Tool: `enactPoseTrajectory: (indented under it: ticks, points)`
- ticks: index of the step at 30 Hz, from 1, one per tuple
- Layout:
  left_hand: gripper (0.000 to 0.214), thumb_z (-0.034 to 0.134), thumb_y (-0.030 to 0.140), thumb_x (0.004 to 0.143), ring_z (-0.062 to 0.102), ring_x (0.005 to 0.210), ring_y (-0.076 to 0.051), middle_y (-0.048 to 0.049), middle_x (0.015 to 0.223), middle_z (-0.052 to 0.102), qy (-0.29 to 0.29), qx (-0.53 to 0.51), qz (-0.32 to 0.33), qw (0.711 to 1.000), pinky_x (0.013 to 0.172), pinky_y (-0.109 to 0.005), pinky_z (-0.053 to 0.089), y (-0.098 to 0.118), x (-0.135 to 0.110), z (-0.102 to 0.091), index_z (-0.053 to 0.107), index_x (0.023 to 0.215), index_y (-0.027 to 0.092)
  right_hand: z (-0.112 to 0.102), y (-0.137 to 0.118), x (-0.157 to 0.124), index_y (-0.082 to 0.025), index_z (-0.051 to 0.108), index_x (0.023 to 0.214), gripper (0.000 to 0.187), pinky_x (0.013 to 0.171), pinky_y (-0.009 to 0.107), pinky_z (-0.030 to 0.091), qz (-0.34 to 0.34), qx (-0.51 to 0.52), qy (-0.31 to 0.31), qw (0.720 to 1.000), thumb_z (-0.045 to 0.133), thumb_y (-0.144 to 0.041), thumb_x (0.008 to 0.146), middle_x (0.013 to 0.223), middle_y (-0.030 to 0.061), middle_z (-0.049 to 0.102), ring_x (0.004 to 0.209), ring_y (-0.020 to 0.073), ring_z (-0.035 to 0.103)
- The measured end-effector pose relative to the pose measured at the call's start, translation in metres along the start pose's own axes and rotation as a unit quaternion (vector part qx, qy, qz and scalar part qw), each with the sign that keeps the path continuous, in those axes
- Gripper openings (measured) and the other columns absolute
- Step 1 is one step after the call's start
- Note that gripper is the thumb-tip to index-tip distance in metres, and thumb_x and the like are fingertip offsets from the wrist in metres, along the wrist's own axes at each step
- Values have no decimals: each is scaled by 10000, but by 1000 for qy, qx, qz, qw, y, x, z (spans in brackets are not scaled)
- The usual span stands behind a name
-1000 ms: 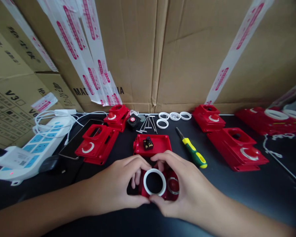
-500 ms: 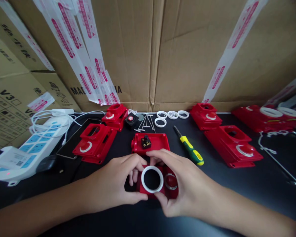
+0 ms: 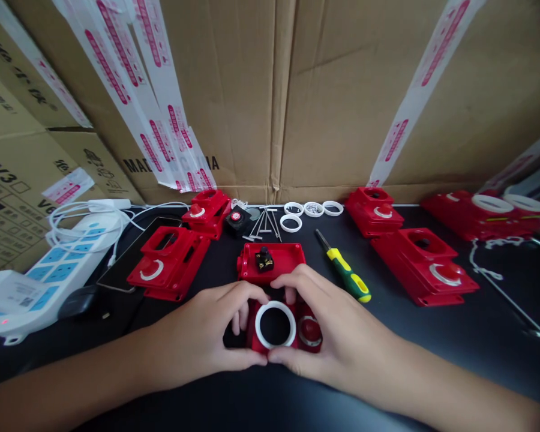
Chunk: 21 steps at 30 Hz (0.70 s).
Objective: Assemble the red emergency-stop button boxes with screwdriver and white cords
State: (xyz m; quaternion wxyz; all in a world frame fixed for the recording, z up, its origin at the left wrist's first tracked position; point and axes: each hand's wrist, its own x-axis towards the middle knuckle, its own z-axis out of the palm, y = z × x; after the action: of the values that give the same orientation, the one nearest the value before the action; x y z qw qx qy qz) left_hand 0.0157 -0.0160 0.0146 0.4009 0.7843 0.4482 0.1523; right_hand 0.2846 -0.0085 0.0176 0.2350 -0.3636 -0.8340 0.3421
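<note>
A red plastic cover (image 3: 308, 333) with a round red button lies on the black table close to me. On its large hole sits a white ring (image 3: 275, 325). My left hand (image 3: 202, 336) grips the cover's left side, thumb and forefinger pinching the ring's edge. My right hand (image 3: 330, 333) is wrapped round the cover's right side, its thumb on the ring's lower edge and fingers over the top. Just behind them lies an open red base (image 3: 272, 263) with a small black and brass part inside.
A yellow-green screwdriver (image 3: 344, 273) lies right of the base. Spare white rings (image 3: 312, 210) and metal pins (image 3: 263, 223) sit at the back. Red housings (image 3: 168, 264) stand left, more (image 3: 425, 258) right. A power strip (image 3: 49, 270) is far left. Cardboard boxes (image 3: 297, 90) wall the back.
Both hands and the cover with the ring have shifted slightly toward the table, and the ring now sits flatter on the cover. My right thumb has moved to the ring's lower edge.
</note>
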Motion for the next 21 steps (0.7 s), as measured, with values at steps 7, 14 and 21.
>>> enactPoseTrajectory:
  ticks: [7,14,21]
  points:
    - [503,976,375,870,682,884,-179,44,1055,747,-9,6,2,1000,797,-304,523,-2,1,-1,670,1263,301,4,4,1,-213,602,1385,648,937,382,614,-61,3,28,998,851,-173,788,1239,69,686,1087,224,704]
    - [420,975,417,872,680,863,-182,42,995,738,-7,9,2,1000,771,-301,509,-2,2,-2,652,1096,268,-6,2,3,-209,600,1420,642,1009,342,613,-106,28,-29,994,745,-64,812,1291,76,676,1139,198,686]
    - [613,1016,360,791,687,807,-174,63,926,705,6,-40,-21,999,758,-309,556,-5,3,-1,616,1249,279,-13,-3,2,-228,607,1405,567,1043,402,623,-112,0,-32,993,741,-98,869,1340,103,709,1180,240,716]
